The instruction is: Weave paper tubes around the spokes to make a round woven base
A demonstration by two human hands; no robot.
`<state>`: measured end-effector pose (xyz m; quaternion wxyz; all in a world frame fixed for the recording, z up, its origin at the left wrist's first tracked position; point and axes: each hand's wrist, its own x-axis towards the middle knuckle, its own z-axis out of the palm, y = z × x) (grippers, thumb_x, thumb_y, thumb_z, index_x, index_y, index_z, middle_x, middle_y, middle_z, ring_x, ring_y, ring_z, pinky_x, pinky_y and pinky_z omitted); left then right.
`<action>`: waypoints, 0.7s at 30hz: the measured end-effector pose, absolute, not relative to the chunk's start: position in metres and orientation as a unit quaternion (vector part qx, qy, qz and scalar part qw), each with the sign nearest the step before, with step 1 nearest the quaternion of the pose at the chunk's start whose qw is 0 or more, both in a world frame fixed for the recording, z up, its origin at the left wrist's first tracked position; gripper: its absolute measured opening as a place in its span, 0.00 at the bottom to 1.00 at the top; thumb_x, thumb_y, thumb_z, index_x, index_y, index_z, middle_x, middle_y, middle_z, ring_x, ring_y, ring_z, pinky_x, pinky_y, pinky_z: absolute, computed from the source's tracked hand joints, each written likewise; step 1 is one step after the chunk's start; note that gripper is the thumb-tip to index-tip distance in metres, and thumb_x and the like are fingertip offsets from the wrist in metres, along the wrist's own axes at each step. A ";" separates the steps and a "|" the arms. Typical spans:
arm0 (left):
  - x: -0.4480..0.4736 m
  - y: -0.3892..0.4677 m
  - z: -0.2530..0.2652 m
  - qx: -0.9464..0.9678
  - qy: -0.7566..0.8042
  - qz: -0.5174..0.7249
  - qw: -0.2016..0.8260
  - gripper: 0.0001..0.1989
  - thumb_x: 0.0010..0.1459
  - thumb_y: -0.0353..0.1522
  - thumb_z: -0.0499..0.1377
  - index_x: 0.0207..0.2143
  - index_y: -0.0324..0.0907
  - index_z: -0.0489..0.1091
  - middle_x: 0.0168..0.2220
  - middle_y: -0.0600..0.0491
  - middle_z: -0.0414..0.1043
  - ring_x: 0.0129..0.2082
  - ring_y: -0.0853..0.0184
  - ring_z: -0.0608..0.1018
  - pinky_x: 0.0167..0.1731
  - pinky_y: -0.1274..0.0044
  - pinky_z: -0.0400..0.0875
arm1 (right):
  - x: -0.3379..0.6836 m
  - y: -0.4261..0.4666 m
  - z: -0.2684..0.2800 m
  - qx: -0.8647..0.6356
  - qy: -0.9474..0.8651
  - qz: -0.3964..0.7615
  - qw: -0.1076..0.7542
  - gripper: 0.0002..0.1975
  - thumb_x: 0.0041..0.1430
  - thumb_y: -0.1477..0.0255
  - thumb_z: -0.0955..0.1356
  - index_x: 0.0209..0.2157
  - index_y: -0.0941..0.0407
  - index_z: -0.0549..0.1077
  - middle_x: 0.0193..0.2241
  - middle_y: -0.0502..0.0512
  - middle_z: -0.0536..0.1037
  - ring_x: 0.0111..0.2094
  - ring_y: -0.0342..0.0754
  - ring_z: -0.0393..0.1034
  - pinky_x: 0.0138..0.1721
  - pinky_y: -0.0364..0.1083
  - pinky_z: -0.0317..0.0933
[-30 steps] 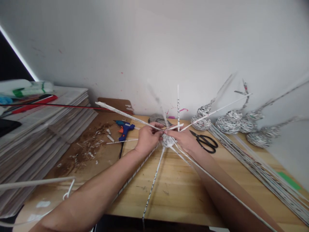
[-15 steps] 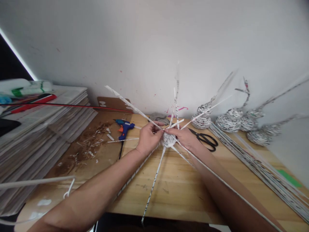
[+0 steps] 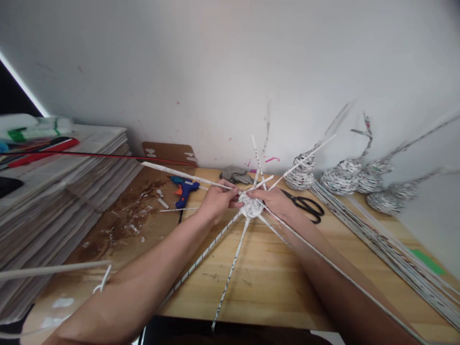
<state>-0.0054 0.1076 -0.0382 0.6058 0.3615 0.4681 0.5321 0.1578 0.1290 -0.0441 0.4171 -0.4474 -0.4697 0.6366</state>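
A small round weave of rolled paper tubes [image 3: 251, 207] is held above the wooden table, its tubes radiating on all sides like spokes. My left hand [image 3: 220, 199] pinches a long white paper tube [image 3: 176, 173] at the weave's left edge; that tube points out to the left. On the other side my right hand [image 3: 271, 200] is closed on the weave's upper right edge, thumb toward the centre. Its other fingers are partly hidden. Another long tube [image 3: 334, 271] runs from the weave over my right forearm to the bottom right.
Black-handled scissors [image 3: 307, 206] lie right of my right hand, beside a bundle of paper tubes [image 3: 381, 249]. Several woven paper gourd shapes [image 3: 300, 172] stand along the wall. A blue glue gun [image 3: 186, 190] and stacked newspapers [image 3: 93, 191] are at left, a grey cloth [image 3: 235, 176] behind.
The tube in my left hand has swung down from a steep slant to nearly level. My left hand has shifted slightly left, and more of the weave shows.
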 end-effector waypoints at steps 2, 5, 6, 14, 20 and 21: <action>-0.004 0.107 -0.035 0.334 0.481 0.525 0.618 0.07 0.55 0.23 0.62 0.29 0.38 0.65 0.23 0.53 0.71 0.23 0.70 0.76 0.21 0.78 0.77 | 0.159 0.129 -0.045 -0.448 -0.478 0.631 0.415 0.11 0.38 0.70 0.76 0.26 0.60 0.77 0.25 0.57 0.80 0.25 0.49 0.72 0.29 0.48 0.62; -0.003 0.108 -0.032 0.299 0.490 0.515 0.637 0.06 0.56 0.21 0.59 0.28 0.37 0.66 0.22 0.53 0.71 0.23 0.70 0.75 0.20 0.78 0.77 | 0.160 0.129 -0.045 -0.453 -0.482 0.625 0.414 0.10 0.40 0.70 0.76 0.26 0.60 0.77 0.26 0.57 0.80 0.25 0.48 0.72 0.29 0.47 0.62; -0.004 0.108 -0.032 0.292 0.488 0.512 0.644 0.06 0.56 0.21 0.59 0.28 0.37 0.67 0.22 0.53 0.70 0.23 0.70 0.75 0.21 0.78 0.77 | 0.161 0.129 -0.045 -0.454 -0.482 0.625 0.414 0.10 0.40 0.70 0.76 0.26 0.60 0.77 0.26 0.56 0.80 0.25 0.48 0.72 0.29 0.47 0.62; -0.009 0.112 -0.041 0.297 0.429 0.499 0.692 0.07 0.44 0.21 0.69 0.25 0.34 0.72 0.27 0.48 0.75 0.26 0.69 0.78 0.25 0.81 0.77 | 0.163 0.128 -0.040 -0.433 -0.482 0.644 0.407 0.11 0.38 0.71 0.77 0.26 0.60 0.78 0.25 0.55 0.80 0.25 0.47 0.72 0.31 0.47 0.64; -0.006 0.109 -0.042 0.300 0.430 0.522 0.673 0.13 0.40 0.22 0.71 0.28 0.36 0.71 0.26 0.53 0.75 0.27 0.70 0.78 0.27 0.81 0.77 | 0.165 0.127 -0.035 -0.416 -0.461 0.682 0.387 0.10 0.40 0.69 0.78 0.24 0.60 0.78 0.23 0.54 0.79 0.23 0.45 0.70 0.27 0.45 0.61; -0.004 0.108 -0.042 0.310 0.433 0.526 0.663 0.14 0.40 0.23 0.71 0.29 0.36 0.70 0.26 0.53 0.75 0.27 0.71 0.78 0.28 0.80 0.77 | 0.165 0.127 -0.035 -0.416 -0.460 0.682 0.388 0.10 0.40 0.69 0.78 0.24 0.60 0.79 0.23 0.54 0.79 0.23 0.45 0.69 0.27 0.45 0.61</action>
